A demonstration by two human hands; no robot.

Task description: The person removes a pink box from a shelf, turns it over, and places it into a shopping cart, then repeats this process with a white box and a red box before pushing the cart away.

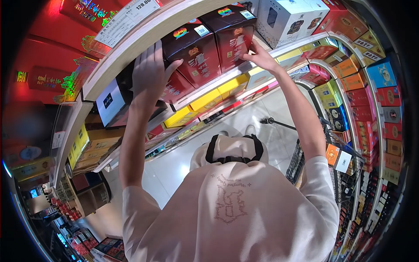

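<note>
Two dark red gift boxes [209, 46] with gold lettering and colourful round emblems stand side by side on the shelf [144, 37]. The left hand [150, 72] lies flat and open against one side, and the right hand's [261, 56] uncurled fingertips touch the other.

The left hand [150, 72] hides one side of the dark red box [192, 54].

Both arms are up at the shelf. L hand [150, 72] lies flat, fingers spread, against the left side of a dark red box [192, 52]. R hand [262, 56] has its fingertips on the lower right corner of the 2nd dark red box [231, 35], which stands just beside the 1st (whether it grips is unclear). White box [288, 17] is just beyond R hand. Yellow boxes [218, 94] sit one shelf below, btwn the hands. Shopping cart [345, 166] is under the R forearm.
</note>
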